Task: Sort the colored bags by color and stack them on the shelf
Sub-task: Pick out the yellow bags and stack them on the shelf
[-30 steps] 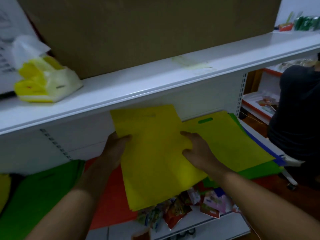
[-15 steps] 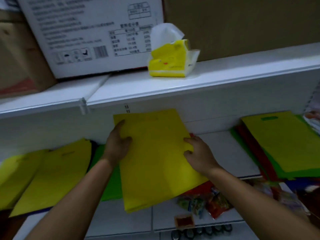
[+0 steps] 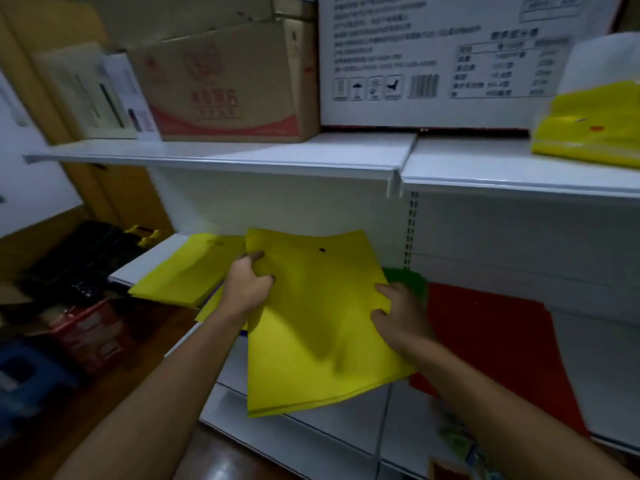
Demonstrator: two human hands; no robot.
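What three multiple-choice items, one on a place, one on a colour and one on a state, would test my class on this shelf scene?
1. Where does the other yellow stack lie relative to the held yellow bags?
A. To their left
B. On the upper shelf
C. To their right

2. What colour is the bag lying right of the held bags?
A. Blue
B. Red
C. White

3. How are the held bags gripped?
A. By one hand
B. By both hands
C. By neither hand

Answers:
1 A: the stack sits on the shelf beside the left hand.
2 B: a red sheet spreads beyond the right hand.
3 B: fingers of each hand curl over a side edge.
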